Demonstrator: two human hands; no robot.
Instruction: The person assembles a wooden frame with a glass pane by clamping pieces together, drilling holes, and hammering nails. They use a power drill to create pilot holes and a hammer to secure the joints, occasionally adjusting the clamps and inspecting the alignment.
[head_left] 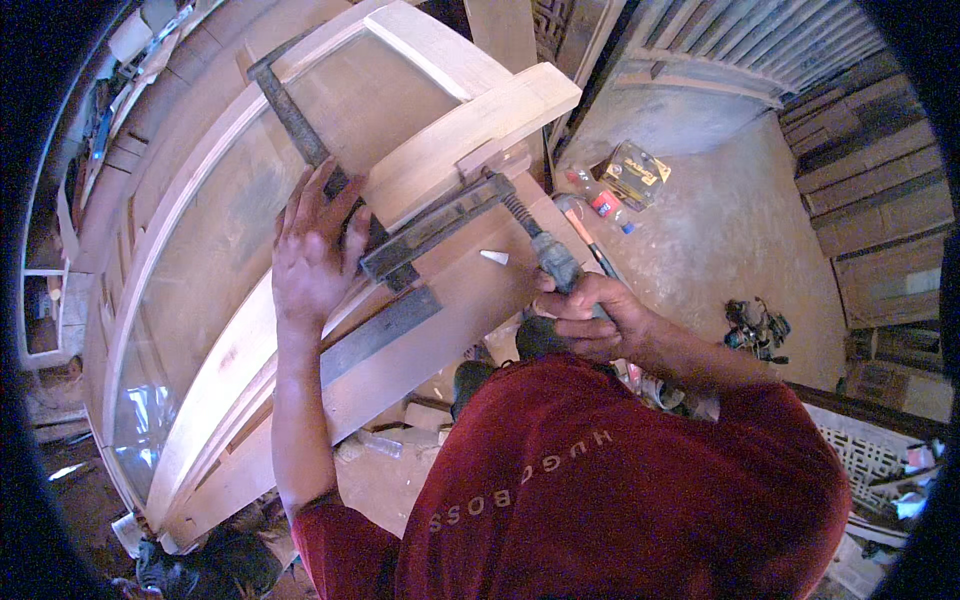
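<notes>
A dark metal bar clamp (440, 228) sits across a curved pale wooden frame (430, 165), its screw end at the frame's right side. My right hand (600, 315) is closed around the clamp's handle, below the threaded screw. With thumb and fingers on either side of dark metal, my left hand (315, 250) grips the clamp at the far end of its bar. Another dark metal bar (290, 115) runs from beneath my left fingers to the frame's far edge. Whether the two bars join is hidden by that hand. A small white cone-shaped tip (494, 257) lies on the board just below the clamp.
A flat dark metal strip (380, 328) lies along the wooden board. On the floor at right are a bottle with a red label (606, 204), a dark box (637, 175), an orange-and-black handled tool (588, 235) and a dark tangled object (755, 330). Stacked planks (870, 230) line the right side.
</notes>
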